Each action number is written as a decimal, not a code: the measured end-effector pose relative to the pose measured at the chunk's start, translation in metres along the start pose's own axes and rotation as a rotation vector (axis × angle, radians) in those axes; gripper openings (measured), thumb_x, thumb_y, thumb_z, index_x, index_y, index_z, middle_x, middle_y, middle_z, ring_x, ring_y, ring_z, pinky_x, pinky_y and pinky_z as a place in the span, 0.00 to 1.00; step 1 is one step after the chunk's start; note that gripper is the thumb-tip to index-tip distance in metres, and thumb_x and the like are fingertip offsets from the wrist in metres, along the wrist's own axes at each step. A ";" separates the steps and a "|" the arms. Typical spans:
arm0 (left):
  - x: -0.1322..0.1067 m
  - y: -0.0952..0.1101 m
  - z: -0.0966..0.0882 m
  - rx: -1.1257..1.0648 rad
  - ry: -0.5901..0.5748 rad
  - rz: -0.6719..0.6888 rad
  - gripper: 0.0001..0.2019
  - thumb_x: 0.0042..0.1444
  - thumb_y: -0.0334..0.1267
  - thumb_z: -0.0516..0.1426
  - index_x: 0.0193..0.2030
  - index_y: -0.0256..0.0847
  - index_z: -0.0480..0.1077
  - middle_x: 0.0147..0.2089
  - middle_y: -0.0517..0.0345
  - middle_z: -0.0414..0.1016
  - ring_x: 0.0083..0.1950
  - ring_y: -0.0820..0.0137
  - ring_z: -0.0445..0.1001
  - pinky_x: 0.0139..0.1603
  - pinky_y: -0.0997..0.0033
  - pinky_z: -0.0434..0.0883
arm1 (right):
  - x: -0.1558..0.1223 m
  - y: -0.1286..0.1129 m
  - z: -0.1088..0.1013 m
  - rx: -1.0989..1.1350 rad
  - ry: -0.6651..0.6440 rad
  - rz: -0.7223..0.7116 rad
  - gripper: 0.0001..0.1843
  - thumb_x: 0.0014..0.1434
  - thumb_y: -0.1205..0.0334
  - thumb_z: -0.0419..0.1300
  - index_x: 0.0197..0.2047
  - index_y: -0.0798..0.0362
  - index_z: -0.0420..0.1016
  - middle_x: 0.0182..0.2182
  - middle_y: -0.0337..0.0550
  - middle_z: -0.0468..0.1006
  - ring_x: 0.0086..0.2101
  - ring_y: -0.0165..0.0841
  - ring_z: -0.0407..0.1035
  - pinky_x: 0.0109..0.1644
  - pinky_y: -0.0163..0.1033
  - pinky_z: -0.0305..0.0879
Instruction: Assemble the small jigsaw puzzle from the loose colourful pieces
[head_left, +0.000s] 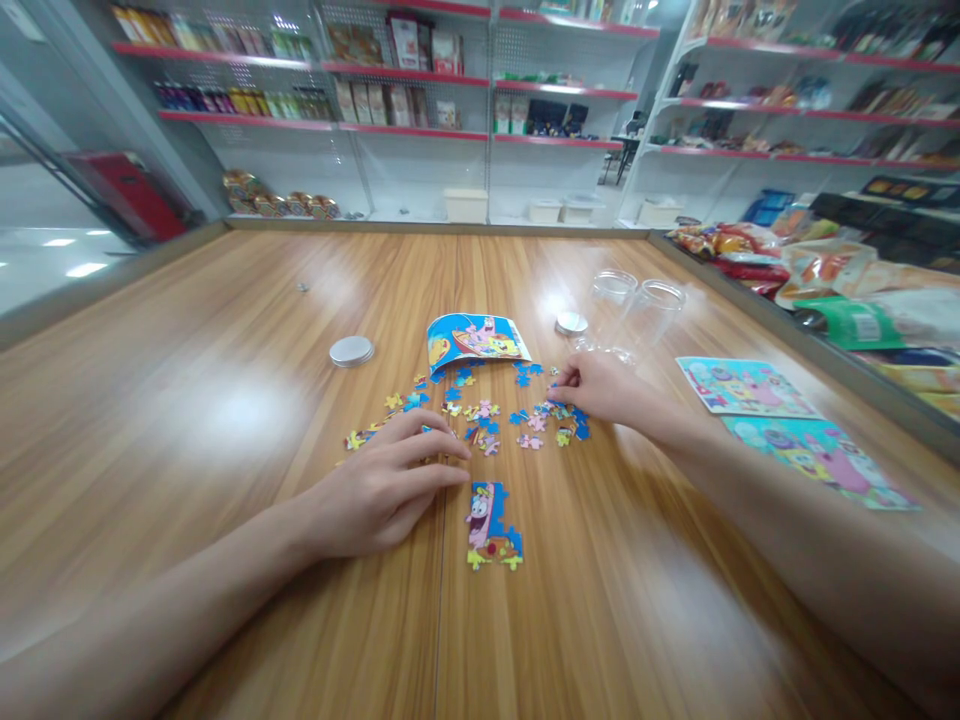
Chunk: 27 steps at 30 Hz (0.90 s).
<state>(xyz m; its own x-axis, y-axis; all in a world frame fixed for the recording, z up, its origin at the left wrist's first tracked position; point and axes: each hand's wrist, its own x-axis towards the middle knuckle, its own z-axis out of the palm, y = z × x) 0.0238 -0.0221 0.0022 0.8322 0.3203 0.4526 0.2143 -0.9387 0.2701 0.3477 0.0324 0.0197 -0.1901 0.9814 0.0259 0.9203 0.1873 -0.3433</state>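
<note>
Loose jigsaw puzzle pieces (484,411), blue, yellow and pink, lie scattered across the middle of the wooden table. Below them is a small joined section of puzzle (495,527) with a pink cartoon face on blue. My left hand (390,478) rests palm down just left of that section, fingers stretched and loosely apart, holding nothing. At the right side of the pile, my right hand (592,386) has thumb and index finger pinched at a small blue puzzle piece; the fingers partly hide it. A curled picture card (480,338) with cartoon figures stands behind the pieces.
Two clear jars (651,315) stand at the back right beside a silver lid (571,323). Another silver lid (352,350) lies left. Two finished-looking cartoon pictures (750,387) overlap under the right forearm's far side. Snack packets (825,270) line the right edge; stocked shelves (412,75) stand behind.
</note>
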 end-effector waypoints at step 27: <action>0.002 0.002 0.000 0.037 -0.019 -0.026 0.18 0.59 0.22 0.55 0.53 0.42 0.72 0.55 0.50 0.74 0.59 0.59 0.66 0.59 0.52 0.70 | -0.005 -0.010 0.000 -0.182 -0.011 0.022 0.04 0.57 0.65 0.63 0.34 0.52 0.80 0.33 0.43 0.83 0.33 0.34 0.75 0.33 0.34 0.61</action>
<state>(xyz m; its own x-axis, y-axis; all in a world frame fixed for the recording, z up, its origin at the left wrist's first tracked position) 0.0259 -0.0228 0.0040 0.8358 0.3423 0.4292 0.2544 -0.9343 0.2498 0.3399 0.0259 0.0228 -0.1720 0.9851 0.0093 0.9709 0.1711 -0.1676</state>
